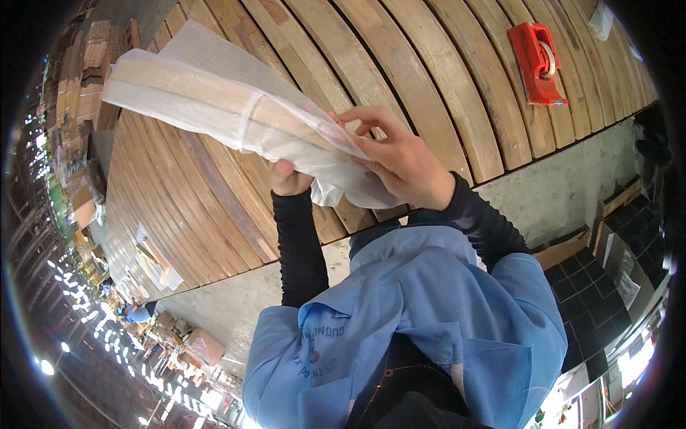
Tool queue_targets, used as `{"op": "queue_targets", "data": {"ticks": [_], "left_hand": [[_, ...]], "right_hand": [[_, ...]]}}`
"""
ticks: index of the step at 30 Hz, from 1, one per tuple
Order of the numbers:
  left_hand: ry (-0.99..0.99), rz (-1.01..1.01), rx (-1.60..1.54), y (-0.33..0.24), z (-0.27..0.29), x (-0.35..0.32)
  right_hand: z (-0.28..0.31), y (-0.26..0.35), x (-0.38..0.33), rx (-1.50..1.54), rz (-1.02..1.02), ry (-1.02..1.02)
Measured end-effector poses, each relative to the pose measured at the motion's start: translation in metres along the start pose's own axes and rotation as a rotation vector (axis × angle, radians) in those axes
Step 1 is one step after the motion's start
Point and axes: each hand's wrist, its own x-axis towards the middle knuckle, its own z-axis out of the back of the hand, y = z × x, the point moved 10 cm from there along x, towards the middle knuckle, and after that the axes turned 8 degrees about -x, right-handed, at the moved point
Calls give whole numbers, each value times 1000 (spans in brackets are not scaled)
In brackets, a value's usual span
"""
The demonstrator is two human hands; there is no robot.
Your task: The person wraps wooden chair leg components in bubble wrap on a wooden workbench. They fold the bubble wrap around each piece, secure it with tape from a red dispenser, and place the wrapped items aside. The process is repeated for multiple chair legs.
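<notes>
A long bundle wrapped in translucent white foam sheet (193,96) slants over the slatted table, with something flat and tan showing through the wrap. Around its middle runs a white band (249,121). My left hand (289,179) supports the bundle from below, thumb on the near side and the other fingers hidden under it. Over the bundle's near right end, my right hand (407,157) is closed on the edge of the foam, fingers bent and thumb partly covered by the sheet. Loose foam hangs crumpled between the two hands.
A red tape dispenser (537,64) with a pale roll lies on the wooden slatted table (429,86) at the right. Clear plastic (602,20) rests at the far right corner. Tan strips on a white sheet (158,261) lie at the left. Stacked cardboard (91,64) stands beyond.
</notes>
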Motion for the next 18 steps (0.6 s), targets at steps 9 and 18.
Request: {"op": "queue_targets", "data": {"ticks": [9, 18], "left_hand": [[-53, 123, 370, 45, -9, -34], [178, 87, 959, 78, -72, -40]], "right_hand": [[53, -77, -29, 603, -133, -197], [20, -34, 56, 507, -405, 375]]}}
